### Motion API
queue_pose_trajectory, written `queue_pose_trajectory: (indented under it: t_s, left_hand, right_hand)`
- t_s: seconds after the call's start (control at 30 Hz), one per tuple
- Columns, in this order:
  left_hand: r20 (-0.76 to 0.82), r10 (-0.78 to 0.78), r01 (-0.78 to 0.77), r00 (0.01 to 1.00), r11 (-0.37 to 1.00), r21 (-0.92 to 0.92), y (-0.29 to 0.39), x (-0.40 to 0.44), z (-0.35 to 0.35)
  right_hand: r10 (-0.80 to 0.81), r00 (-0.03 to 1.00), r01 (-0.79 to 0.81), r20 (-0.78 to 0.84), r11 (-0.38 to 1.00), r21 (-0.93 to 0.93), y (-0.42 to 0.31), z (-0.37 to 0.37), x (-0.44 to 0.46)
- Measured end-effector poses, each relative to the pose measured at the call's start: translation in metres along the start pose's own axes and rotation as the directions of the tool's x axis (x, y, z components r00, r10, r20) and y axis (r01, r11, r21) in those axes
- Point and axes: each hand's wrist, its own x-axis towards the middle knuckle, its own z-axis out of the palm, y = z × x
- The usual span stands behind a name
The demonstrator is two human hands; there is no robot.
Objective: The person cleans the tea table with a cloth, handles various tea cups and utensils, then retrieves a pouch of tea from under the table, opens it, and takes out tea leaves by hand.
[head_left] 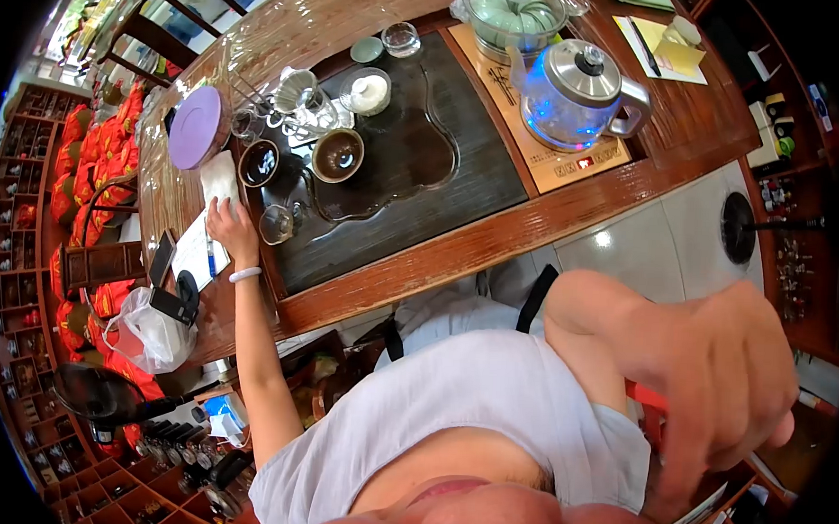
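Observation:
At the left of the tea table, my left hand (231,226) has its fingers laid out over the near end of a folded white cloth (219,177). A pale bracelet circles that wrist. Right beside the cloth stand a dark tea bowl (259,163) and a small glass cup (276,224); a second brown bowl (338,155) with liquid sits on the tea tray (413,205). Raised close to the camera on the right, my right hand (727,373) shows its back, fingers curled and bent downward, touching nothing on the table. No object shows in it.
A lit glass kettle (580,95) stands at the tray's right, before a covered glass pot (515,20). A purple plate (196,127), glass pitcher (300,94) and lidded white bowl (366,90) are at the back left. A notebook (192,255), phone (162,258) and plastic bag (153,332) lie nearer.

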Motion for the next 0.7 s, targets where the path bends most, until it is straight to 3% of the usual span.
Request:
queue_pose_trajectory:
  t_s: [0.17, 0.27, 0.37, 0.5, 0.6, 0.7]
  left_hand:
    - [0.005, -0.005, 0.004, 1.000, 1.000, 0.007, 0.006, 0.001, -0.005]
    - [0.003, -0.007, 0.007, 1.000, 1.000, 0.028, 0.006, 0.001, -0.003]
    - [-0.003, 0.006, -0.006, 1.000, 1.000, 0.008, 0.003, 0.000, -0.002]
    - [0.005, 0.001, -0.001, 1.000, 1.000, 0.031, 0.004, 0.000, -0.001]
    - [0.002, 0.022, -0.022, 1.000, 0.999, 0.034, 0.001, -0.001, 0.000]
    - [-0.011, 0.029, -0.029, 1.000, 0.999, 0.031, 0.001, -0.002, 0.000]
  right_hand:
    - [-0.009, 0.989, -0.023, -0.146, 0.977, -0.213, -0.038, 0.011, 0.005]
    - [0.011, 0.917, -0.077, -0.399, 0.986, -0.150, -0.043, 0.035, 0.007]
    - [0.126, 0.978, -0.143, -0.167, 0.985, -0.093, -0.049, 0.033, 0.009]
    - [-0.031, 1.000, 0.030, -0.001, 0.971, -0.237, -0.052, 0.044, 0.012]
    - [-0.252, 0.961, 0.274, 0.116, 0.927, -0.256, -0.049, 0.054, 0.004]
    - [-0.204, 0.956, 0.222, 0.211, 0.972, -0.069, -0.048, 0.055, 0.007]
